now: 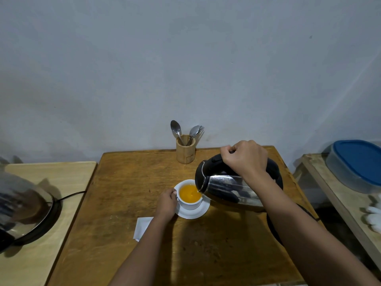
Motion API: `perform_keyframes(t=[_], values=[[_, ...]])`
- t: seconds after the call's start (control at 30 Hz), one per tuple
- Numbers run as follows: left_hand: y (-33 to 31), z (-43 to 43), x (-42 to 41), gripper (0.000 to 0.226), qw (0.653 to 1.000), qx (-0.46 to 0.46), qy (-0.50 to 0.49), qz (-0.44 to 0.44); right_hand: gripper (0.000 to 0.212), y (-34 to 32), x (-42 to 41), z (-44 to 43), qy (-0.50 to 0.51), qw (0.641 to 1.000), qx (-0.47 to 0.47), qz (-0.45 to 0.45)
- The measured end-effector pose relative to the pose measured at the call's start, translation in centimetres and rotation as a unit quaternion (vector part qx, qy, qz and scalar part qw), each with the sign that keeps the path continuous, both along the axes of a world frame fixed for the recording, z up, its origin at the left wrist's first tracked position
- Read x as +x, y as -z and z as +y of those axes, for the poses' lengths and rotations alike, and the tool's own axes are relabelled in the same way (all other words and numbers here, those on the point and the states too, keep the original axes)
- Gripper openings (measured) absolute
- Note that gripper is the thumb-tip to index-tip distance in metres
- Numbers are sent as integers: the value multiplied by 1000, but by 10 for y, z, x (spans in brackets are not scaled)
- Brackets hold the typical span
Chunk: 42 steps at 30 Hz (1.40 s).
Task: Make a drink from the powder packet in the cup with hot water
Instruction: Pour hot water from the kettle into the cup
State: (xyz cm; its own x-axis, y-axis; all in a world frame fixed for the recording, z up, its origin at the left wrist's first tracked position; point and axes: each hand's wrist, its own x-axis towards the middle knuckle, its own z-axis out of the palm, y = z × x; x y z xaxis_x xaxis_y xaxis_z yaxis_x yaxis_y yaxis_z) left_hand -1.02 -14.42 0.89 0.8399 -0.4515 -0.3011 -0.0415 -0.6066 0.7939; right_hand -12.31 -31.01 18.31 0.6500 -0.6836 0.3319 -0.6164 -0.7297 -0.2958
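A white cup (190, 204) holding orange liquid stands on a white saucer (195, 213) in the middle of the brown wooden table (123, 193). My left hand (167, 202) is closed on the cup's handle at its left side. My right hand (245, 157) grips the black handle of a steel electric kettle (224, 187), tilted to the left with its spout over the cup's right rim. A white packet (142, 227) lies flat on the table, partly under my left forearm.
A wooden holder (185, 150) with spoons and a fork stands at the table's back edge. The kettle's black base (273, 226) shows under my right arm. A metal-lidded appliance (22, 207) sits on the left table, and a blue-lidded container (356, 164) on the right shelf.
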Motion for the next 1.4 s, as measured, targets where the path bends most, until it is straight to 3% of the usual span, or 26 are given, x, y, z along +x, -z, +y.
perform_keyframes(t=[0.4, 0.6, 0.87, 1.13, 1.3, 1.4], values=[[-1, 0, 1, 30, 1000, 6, 16, -20, 49, 1, -1, -5, 21, 999, 14, -22], [-2, -2, -2, 31, 1000, 8, 10, -26, 51, 8, -25, -16, 109, 978, 123, -129], [7, -6, -5, 30, 1000, -6, -17, -25, 41, 17, -86, -47, 295, 893, 211, -266], [13, -11, -5, 28, 998, -17, -49, -28, 36, 34, -156, -59, 445, 748, 256, -421], [14, -10, -8, 28, 998, -34, -46, -40, 28, 38, -189, -57, 488, 667, 251, -504], [14, -11, -10, 28, 997, -38, -58, -25, 23, 44, -201, -56, 485, 640, 232, -549]])
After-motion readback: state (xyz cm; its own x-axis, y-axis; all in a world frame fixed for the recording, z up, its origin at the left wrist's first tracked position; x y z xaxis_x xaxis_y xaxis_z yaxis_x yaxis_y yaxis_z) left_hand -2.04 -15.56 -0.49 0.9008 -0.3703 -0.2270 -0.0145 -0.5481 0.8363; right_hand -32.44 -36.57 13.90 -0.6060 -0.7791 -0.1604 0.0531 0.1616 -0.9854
